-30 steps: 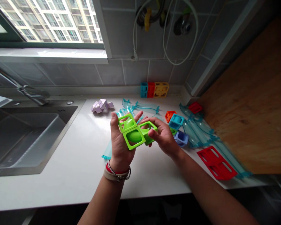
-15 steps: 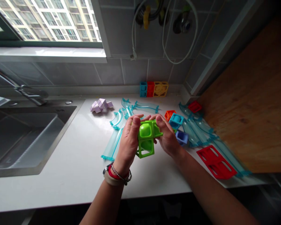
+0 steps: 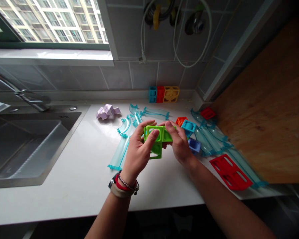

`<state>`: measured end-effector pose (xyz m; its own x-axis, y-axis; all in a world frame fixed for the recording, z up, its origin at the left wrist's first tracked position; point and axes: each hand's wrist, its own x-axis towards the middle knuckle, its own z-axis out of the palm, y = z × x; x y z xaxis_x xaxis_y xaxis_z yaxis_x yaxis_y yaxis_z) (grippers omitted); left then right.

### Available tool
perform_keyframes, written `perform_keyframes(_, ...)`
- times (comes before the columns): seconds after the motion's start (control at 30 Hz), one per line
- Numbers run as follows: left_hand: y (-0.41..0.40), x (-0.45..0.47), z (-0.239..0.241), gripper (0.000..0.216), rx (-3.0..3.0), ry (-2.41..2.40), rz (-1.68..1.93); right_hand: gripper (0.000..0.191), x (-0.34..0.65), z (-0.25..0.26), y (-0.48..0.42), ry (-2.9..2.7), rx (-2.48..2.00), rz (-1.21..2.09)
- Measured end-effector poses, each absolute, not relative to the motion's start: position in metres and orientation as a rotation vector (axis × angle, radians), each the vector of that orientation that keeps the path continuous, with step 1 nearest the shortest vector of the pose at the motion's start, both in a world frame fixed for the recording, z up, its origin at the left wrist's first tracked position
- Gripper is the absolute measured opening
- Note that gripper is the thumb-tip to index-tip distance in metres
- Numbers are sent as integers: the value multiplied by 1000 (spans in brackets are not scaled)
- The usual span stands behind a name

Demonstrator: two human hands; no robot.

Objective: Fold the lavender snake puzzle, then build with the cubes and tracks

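A cluster of joined bright green cube blocks (image 3: 158,136) is held above the white counter (image 3: 89,172) between both hands. My left hand (image 3: 138,151) grips its left side, thumb over the top and fingers curled behind. My right hand (image 3: 179,144) pinches its right side from above. A green cube hangs at the bottom of the cluster. Clear teal track pieces (image 3: 121,151) lie on the counter just left of and behind the hands.
A steel sink (image 3: 27,146) with faucet sits at the left. A lilac folded toy (image 3: 107,111), blue, red and yellow cubes (image 3: 163,95) by the wall, small orange, teal and purple cubes (image 3: 188,127), more teal tracks (image 3: 214,137), red plates (image 3: 230,172) and a wooden board (image 3: 271,109) lie right.
The green block cluster has been turned in both hands, from lying flat and open to upright and then tilted. Both hands closed in around it; the left thumb now lies over its top.
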<state>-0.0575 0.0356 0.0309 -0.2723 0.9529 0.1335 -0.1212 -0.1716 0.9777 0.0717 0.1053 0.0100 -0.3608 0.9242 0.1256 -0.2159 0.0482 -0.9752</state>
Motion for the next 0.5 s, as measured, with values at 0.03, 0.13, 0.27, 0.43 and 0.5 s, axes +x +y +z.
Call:
perform_keyframes(0.03, 36, -57, 32, 40, 1084, 1216, 1588, 45, 72, 10, 106, -1362, -786, 1505)
perform_keyframes(0.13, 36, -57, 33, 37, 1053, 1224, 1602, 45, 72, 11, 105, -1391, -781, 1503)
perform_keyframes(0.27, 36, -58, 32, 39, 987, 1201, 1618, 43, 71, 11, 103, -1429, -786, 1481)
perform_keyframes(0.43, 36, -58, 31, 39, 990, 1198, 1625, 39, 72, 12, 103, -1378, -755, 1537)
perform_keyframes(0.5, 37, -58, 29, 40, 1008, 1211, 1632, 36, 72, 13, 103, -1320, -701, 1658)
